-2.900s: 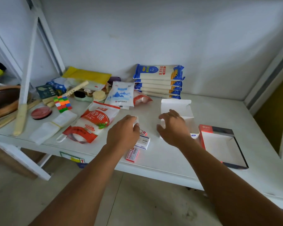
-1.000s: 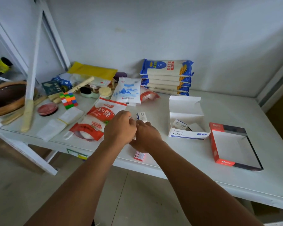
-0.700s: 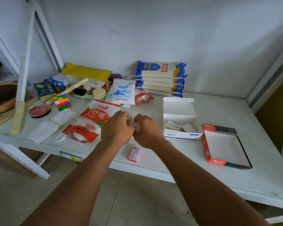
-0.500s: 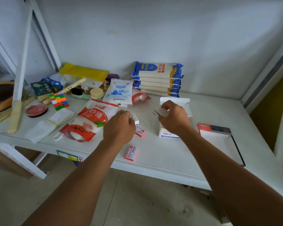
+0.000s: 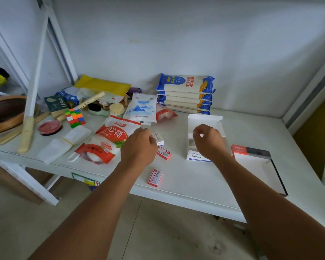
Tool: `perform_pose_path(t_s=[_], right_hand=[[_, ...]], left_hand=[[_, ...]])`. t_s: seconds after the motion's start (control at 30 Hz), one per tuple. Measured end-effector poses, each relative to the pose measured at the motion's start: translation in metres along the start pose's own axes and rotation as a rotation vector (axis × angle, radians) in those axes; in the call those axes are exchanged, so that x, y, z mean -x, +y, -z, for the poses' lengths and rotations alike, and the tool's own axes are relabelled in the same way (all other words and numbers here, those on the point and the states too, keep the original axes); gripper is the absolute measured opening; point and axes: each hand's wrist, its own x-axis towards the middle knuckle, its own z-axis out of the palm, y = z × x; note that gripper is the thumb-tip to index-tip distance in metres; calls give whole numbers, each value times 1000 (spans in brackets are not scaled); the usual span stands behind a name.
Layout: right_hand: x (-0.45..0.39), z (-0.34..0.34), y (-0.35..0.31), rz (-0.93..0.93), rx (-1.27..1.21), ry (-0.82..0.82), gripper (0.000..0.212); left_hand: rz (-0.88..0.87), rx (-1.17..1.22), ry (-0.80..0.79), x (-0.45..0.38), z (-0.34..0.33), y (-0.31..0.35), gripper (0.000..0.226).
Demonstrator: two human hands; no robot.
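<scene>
Small white box [image 5: 158, 138] is pinched in the left hand [image 5: 138, 147], toward the front edge of the bench [image 5: 186, 186], not yet packed. Two red boxes [image 5: 164, 152] are left loose nearby. The right hand [image 5: 208, 142] is curled over the open carton [image 5: 204, 120]; whether anything is held cannot be told.

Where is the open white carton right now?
In the head view the carton stands right of centre on the table, behind the right hand, between a small red box and the red-edged tray.
</scene>
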Motion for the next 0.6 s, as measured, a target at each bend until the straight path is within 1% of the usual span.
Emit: perform_pose_path(t_s=[0.17,0.27,0.33,0.43,0.5,0.6], right_hand=[[-2,-41,-40,111,56,-127,25],[0,-69,-56,163,167,-193,33],[0,-82,-63,153,247,-204,37],[-3,-95,-71,108,297,-198,39],[-7,-103,-74,92,292,-192,41],[-11,-109,-74,78,228,-179,38]], left_hand=[[-4,11,-22,-1,-7,-9,32],[-18,17,-10,-6,-10,-10,32],[-17,28,-1,-10,-13,-9,31],[-24,24,5,-14,-18,-9,32],[-36,14,10,-17,-22,-12,31],[-35,10,2,-21,-24,-16,30]])
